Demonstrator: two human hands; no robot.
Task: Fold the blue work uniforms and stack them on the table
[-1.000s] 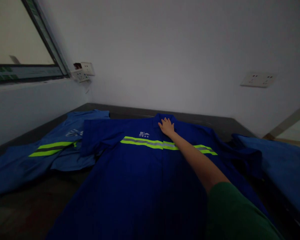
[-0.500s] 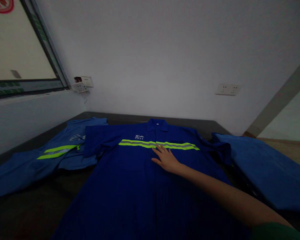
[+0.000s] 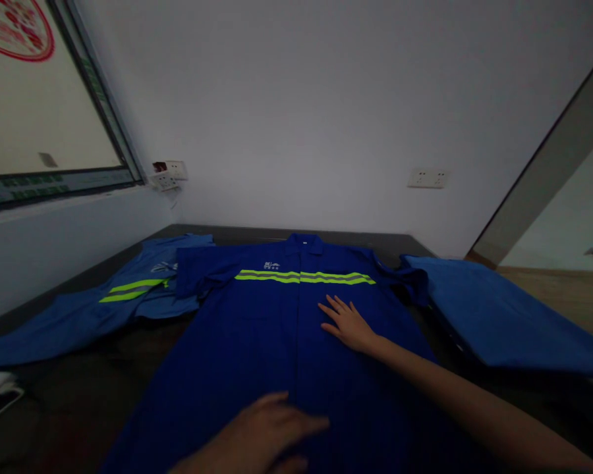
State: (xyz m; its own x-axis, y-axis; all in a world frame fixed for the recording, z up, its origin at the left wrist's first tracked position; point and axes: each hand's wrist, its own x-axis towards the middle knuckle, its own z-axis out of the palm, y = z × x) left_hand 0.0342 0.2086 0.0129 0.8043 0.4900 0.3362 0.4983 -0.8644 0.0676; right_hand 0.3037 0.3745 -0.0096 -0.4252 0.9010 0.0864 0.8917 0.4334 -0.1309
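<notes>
Down from the shirt's collar, the right hand has slid below the reflective stripe, fingers spread, gripping nothing; the left hand has entered low, blurred, fingers partly extended, its contact unclear. The dark blue shirt lies face-up, collar near the worktop's far edge, between lighter blue garments towards its left and right edges.

Two bare hands over dark-blue reflective-striped shirt

No legible txt: tiny white logo w/ chars on dk-blue shirt, cut-off red round sign on window.
</notes>
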